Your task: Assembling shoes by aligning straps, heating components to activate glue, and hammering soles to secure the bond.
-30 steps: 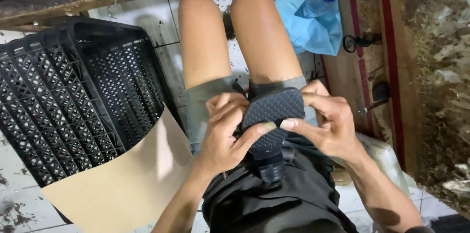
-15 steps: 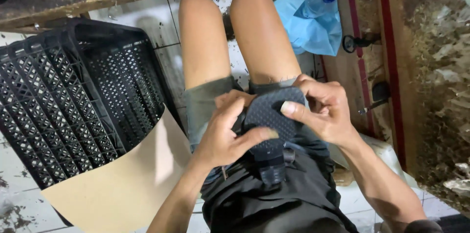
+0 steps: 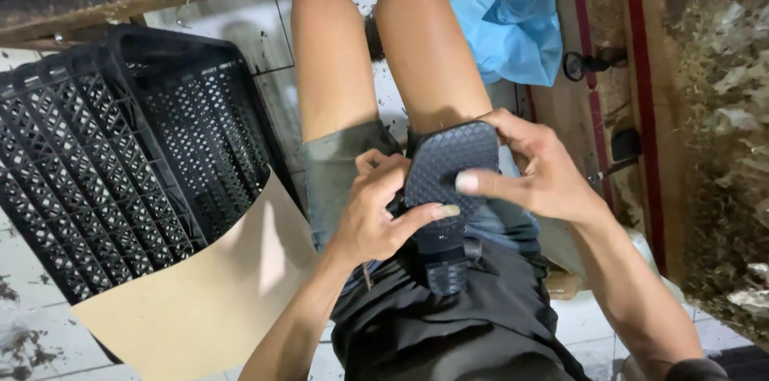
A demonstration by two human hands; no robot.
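Note:
A black rubber shoe sole (image 3: 448, 169) with a diamond tread lies sole-up on my lap, its heel end toward my waist. My left hand (image 3: 376, 209) grips its left edge, thumb pressed across the tread. My right hand (image 3: 533, 173) holds the right edge and the toe end, thumb also on the tread and fingers curled behind it. Both hands press on the sole over my grey shorts (image 3: 336, 173). What is under the sole is hidden.
A black perforated plastic crate (image 3: 112, 165) lies tilted at my left, over a tan cardboard sheet (image 3: 208, 301). A blue plastic bag (image 3: 513, 36) with a bottle sits beyond my right knee. Wooden boards (image 3: 641, 108) and a rough dirty surface stand at right.
The sole has shifted slightly up and right on my lap. My right hand has moved up around the toe end, and my left thumb now lies across the tread.

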